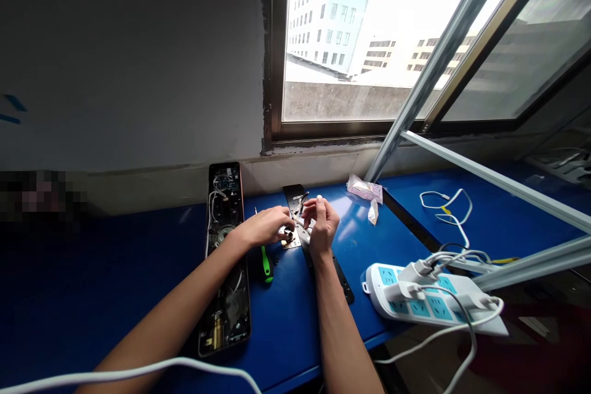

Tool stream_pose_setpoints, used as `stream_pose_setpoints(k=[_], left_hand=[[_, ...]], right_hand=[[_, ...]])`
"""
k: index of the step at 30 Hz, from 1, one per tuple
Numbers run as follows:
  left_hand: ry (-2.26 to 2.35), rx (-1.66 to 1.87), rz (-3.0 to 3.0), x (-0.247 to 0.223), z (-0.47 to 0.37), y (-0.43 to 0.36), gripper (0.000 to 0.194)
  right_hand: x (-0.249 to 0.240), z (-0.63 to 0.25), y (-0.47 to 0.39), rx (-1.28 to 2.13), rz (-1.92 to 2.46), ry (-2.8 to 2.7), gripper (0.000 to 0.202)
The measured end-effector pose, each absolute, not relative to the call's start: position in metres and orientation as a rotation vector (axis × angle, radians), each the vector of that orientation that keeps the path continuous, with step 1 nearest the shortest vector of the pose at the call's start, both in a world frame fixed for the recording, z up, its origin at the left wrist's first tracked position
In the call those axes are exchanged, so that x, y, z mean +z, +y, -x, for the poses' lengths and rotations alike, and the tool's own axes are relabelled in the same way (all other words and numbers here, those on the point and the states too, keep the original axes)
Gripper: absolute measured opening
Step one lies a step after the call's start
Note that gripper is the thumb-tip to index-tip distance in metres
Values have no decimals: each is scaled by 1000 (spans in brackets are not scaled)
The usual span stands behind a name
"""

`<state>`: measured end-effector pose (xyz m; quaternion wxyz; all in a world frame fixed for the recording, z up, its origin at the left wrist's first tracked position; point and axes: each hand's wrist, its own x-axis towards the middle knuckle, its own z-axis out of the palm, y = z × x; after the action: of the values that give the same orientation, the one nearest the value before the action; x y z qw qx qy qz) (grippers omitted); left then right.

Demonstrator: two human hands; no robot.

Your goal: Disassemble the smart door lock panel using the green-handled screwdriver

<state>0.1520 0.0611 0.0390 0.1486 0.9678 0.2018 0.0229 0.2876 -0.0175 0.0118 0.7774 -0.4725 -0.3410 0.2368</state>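
A long black housing (225, 258) with exposed wires and circuit parts lies open on the blue table, under my left forearm. My left hand (268, 226) is over a small metal plate (292, 244) with parts on it, its fingers bent down around something too small to make out. Just right of it, my right hand (322, 225) is raised with curled fingers near a pale piece; what they pinch is unclear. Beneath both hands runs a long black panel (343, 280). A green-handled screwdriver (266, 265) rests between the housing and the panel.
At the right front is a white power strip (418, 298) with plugs and cables. A plastic packet (364, 188) and a crumpled white scrap (373, 212) lie near the window wall. Metal frame bars (498, 175) cross the right side. A white cable (184, 362) crosses the near left.
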Motion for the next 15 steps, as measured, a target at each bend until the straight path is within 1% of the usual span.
stream_pose_setpoints(k=[8,15], left_hand=[[553,81,-2768,36,-157,63,14],[547,95,-2745,31,-156,66,16]], right_hand=[[9,-288,-16,534,1022,-734,50],[7,-288,-15,546,1009,-733,49]])
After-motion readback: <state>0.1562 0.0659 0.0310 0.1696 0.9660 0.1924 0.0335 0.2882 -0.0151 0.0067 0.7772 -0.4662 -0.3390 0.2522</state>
